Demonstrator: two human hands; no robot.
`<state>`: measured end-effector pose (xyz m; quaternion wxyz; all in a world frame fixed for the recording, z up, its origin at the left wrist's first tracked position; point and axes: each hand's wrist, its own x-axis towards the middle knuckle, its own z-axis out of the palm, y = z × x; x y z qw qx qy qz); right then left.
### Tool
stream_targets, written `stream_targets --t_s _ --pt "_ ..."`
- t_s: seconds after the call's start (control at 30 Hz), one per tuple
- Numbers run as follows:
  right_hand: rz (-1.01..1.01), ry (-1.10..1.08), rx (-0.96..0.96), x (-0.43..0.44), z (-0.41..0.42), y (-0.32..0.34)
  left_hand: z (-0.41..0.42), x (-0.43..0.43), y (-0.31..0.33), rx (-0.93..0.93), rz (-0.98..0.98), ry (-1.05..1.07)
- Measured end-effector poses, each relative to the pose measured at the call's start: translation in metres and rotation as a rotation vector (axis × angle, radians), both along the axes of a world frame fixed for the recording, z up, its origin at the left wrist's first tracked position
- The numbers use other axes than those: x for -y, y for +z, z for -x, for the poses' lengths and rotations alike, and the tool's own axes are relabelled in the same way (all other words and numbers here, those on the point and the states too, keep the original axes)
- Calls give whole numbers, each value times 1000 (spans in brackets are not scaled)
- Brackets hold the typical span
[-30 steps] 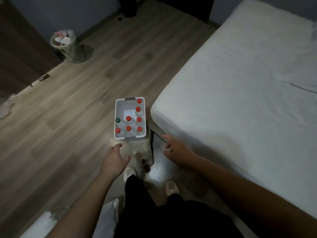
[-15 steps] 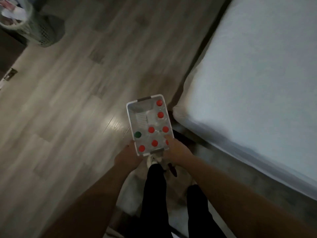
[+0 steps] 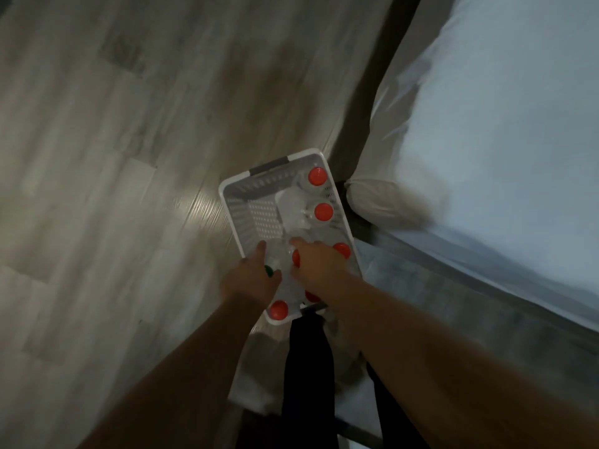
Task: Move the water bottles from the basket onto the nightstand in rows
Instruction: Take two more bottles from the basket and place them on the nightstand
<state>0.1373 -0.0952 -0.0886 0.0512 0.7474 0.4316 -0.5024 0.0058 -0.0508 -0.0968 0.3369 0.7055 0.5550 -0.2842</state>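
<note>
No label or writing is readable. Your white slotted basket (image 3: 246,202) sits on the wood floor (image 3: 97,157) beside the bed (image 3: 502,124), holding clear water bottles (image 3: 319,211) with red caps. Your left hand (image 3: 251,280) and right hand (image 3: 316,265) reach in; whether either grip has closed on a bottle, you cannot tell.

Head view looks steeply down — close over basket (image 3: 230,202) and floor (image 3: 97,157).
</note>
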Motion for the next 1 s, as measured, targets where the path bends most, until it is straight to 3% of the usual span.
stream_targets --t_s 0.3,0.5,0.77,1.0 --pt "-27 70 39 -4 4 -13 -4 3 -21 -41 24 -12" --pt "-79 42 97 0 8 4 -5 -1 2 -9 -13 -56" --pt "-124 -31 110 13 3 88 7 10 76 126 -114 -35" --pt "-228 -256 100 68 1 197 1 50 200 215 -181 -26"
